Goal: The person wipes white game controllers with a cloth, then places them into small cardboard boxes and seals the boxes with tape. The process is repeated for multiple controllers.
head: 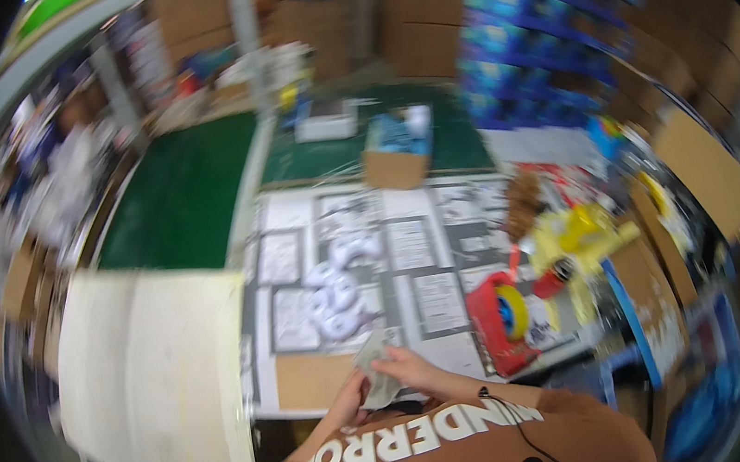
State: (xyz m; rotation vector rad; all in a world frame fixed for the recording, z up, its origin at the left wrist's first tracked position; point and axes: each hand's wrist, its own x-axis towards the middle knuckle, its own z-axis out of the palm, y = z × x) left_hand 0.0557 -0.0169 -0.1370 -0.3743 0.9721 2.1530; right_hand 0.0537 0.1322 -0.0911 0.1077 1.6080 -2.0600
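Note:
Close to my body, at the front edge of the table, both hands grip a thin greyish sheet or pouch (378, 373); blur hides whether it is cloth, paper or plastic. My left hand (352, 399) has its lower left side. My right hand (412, 368) pinches it at the upper right, thumb on top. Beyond it, several white rounded plastic-looking pieces (338, 298) lie in a loose cluster on the printed sheets (410, 243) that cover the table. A flat piece of cardboard (312, 379) lies left of my hands.
A red tape dispenser (493, 341) with a yellow-and-blue roll stands to the right, beside crumpled yellow plastic (577, 235). An open cardboard box (395, 168) holds blue items at the back, near a white box (327, 126). A pale board (150, 372) is on the left; blue cartons (519, 36) are stacked behind.

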